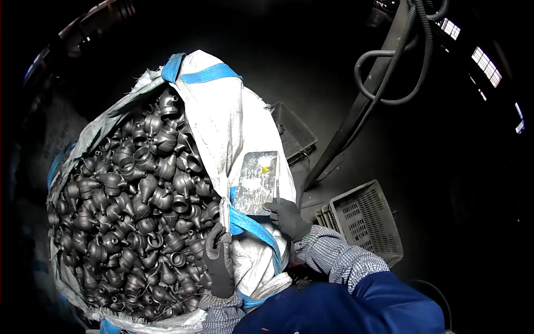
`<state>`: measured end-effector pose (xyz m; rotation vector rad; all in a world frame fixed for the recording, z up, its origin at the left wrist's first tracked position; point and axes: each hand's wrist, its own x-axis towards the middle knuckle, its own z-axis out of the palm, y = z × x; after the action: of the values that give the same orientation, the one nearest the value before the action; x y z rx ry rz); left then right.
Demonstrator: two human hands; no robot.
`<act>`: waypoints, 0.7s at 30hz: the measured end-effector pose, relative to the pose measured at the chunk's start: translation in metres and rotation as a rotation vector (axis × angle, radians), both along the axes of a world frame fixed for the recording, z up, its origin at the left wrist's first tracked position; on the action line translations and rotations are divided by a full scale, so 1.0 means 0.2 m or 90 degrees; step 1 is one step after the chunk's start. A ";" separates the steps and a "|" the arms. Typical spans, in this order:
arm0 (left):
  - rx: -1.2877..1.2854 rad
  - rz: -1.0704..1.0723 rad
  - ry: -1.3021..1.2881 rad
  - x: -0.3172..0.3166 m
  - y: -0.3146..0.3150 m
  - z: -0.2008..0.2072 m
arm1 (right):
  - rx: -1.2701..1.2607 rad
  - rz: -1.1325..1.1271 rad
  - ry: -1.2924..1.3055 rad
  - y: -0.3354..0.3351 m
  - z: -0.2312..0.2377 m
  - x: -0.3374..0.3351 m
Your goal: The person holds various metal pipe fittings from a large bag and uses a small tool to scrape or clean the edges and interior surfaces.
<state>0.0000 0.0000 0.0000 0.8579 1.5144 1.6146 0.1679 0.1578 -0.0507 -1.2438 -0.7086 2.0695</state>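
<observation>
A big white woven sack (214,119) with blue straps stands open, filled with dark grey metal castings (147,189), hollow rounded pieces with short necks. My left hand (220,264), in a dark glove, is over the sack's right rim beside the castings. Its fingers are curved and apart, with nothing visible in them. To the right, a scuffed metal plate (256,186) with a yellow mark lies against the sack's side. My right hand (290,219), gloved too, is closed at the plate's lower right corner. A thin, pale strip runs up from its fingers; whether it is held is unclear.
A grey slatted plastic crate (367,220) stands on the floor to the right. Behind the sack is another crate (295,133), partly hidden. A slanting post (356,117) with looped corrugated hoses (409,55) rises at the upper right. The surroundings are dark.
</observation>
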 end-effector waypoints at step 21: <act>0.035 0.052 -0.364 0.13 -0.53 0.18 | 0.709 0.441 -0.117 -0.41 0.64 0.16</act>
<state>0.0266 -0.1058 0.0355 0.3148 1.1118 1.7719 0.2001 0.0763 0.0771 -0.5354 -2.2055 1.4934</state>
